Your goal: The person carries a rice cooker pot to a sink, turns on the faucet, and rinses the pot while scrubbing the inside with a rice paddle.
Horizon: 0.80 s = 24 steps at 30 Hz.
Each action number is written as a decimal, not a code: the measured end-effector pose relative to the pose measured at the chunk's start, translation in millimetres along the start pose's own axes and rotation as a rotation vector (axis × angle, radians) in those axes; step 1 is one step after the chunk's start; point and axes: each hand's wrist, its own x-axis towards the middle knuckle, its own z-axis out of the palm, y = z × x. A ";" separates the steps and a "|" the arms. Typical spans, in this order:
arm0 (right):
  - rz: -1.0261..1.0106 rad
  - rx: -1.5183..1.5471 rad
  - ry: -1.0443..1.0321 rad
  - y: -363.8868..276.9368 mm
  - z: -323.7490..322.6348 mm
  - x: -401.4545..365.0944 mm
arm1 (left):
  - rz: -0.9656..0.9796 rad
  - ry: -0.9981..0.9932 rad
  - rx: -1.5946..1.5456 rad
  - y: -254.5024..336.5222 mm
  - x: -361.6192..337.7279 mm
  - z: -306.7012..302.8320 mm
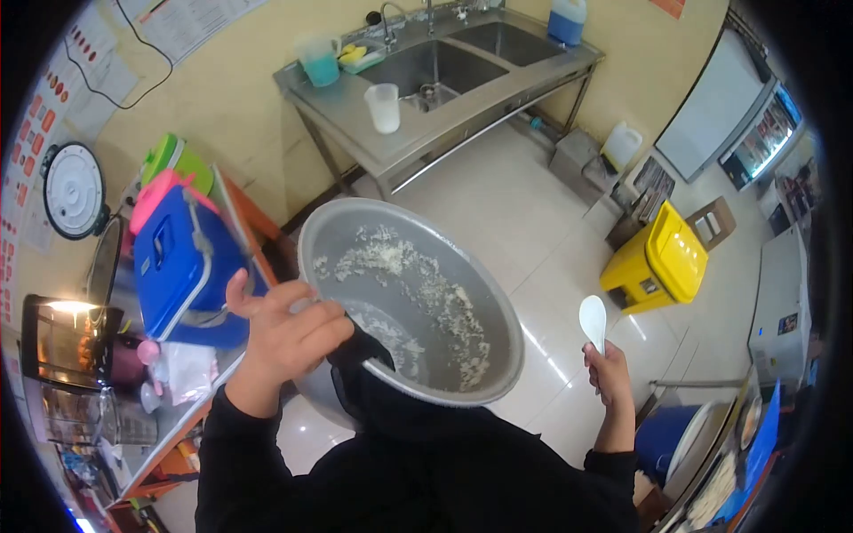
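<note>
A large grey metal pot is tilted in front of my body, with bits of white cooked rice stuck to its bottom and wall. My left hand grips the pot's near left rim through a black cloth, with its index finger raised. Off to the right, apart from the pot, my right hand is closed around the handle of a white rice paddle, whose bowl points up.
Ahead stands a steel sink table with a white measuring jug and a jug of teal liquid. A blue cooler box sits on the left counter. A yellow bin stands on the floor at right.
</note>
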 end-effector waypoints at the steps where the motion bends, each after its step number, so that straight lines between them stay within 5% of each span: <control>1: -0.001 -0.006 0.004 -12.7 -17.5 13.1 | -0.023 0.022 -0.012 0.5 20.0 16.6; 11: -0.271 0.081 0.145 -167.7 -87.5 171.0 | -0.030 0.288 -0.186 -31.2 229.3 213.1; 24: -0.316 0.253 0.274 -277.1 -94.9 321.4 | 0.093 0.310 -0.045 -202.7 458.3 361.9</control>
